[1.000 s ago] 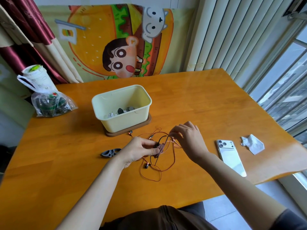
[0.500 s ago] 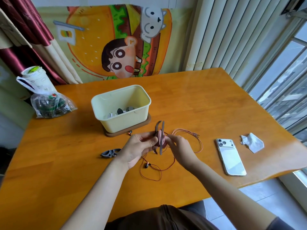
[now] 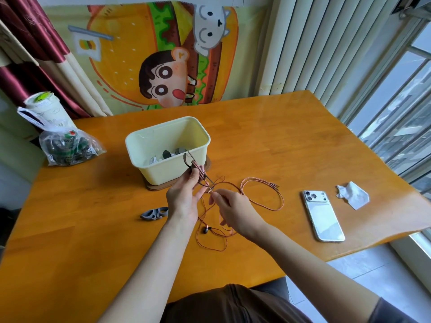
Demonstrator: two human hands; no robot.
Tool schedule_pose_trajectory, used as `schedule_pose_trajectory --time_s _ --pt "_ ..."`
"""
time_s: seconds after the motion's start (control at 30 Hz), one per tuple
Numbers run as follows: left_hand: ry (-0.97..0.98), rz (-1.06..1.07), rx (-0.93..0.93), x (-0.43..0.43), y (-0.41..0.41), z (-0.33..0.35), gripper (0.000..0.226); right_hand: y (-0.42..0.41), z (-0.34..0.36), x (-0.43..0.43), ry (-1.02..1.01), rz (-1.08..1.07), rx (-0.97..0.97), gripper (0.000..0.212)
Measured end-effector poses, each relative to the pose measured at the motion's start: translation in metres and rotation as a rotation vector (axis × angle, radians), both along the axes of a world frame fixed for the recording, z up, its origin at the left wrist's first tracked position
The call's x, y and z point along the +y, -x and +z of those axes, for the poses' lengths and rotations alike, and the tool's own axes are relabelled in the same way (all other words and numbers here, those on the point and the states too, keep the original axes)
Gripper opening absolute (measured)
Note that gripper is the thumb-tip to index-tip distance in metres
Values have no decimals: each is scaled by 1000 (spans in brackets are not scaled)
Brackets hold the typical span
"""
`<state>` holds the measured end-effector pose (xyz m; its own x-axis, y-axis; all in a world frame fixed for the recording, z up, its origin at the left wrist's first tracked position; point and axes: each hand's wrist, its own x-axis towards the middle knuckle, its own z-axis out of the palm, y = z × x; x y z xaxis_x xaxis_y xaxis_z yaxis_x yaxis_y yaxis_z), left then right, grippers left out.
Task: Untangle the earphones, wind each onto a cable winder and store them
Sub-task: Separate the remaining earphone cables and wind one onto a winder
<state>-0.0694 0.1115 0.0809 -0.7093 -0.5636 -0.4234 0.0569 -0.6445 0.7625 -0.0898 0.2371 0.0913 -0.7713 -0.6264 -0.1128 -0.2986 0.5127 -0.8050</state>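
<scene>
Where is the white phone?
In the head view, the white phone lies flat on the right side of the table, between the crumpled tissue and the person's right hand.

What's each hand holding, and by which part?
Left hand grips the dark plastic cable winder by its lower end; right hand pinches the copper-coloured earphone cable just below it.

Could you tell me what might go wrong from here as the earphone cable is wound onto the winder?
The loose earphone cable lies in crossed loops on the table; a pull by the right hand could tighten them into a knot. The earbud lies near the right wrist and might snag. The left hand holds the cable winder at its fingertips, so wound turns might slip off.
</scene>
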Motion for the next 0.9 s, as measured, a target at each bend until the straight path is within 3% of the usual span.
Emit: schedule_pose_trajectory --time_s 0.1,0.27,0.4,0.7,0.83,0.9 --pt "146 56 -65 -6 0 -8 17 -1 1 4 -3 -8 22 27" --pt "1059 -151 -170 -8 -7 -24 18 9 1 12 -126 10 118 27" --pt "1347 -324 -167 -11 -8 -35 38 24 3 24 -373 74 325 26" --pt "1313 -766 -316 -25 -16 -34 42 57 8 46 -364 99 492 21" --pt "1225 -919 -346 -28 -24 -32 45 67 4 49 -300 88 521 17" --pt "1088 -976 -283 -26 -25 -26 46 70 1 48 -254 36 491 16"
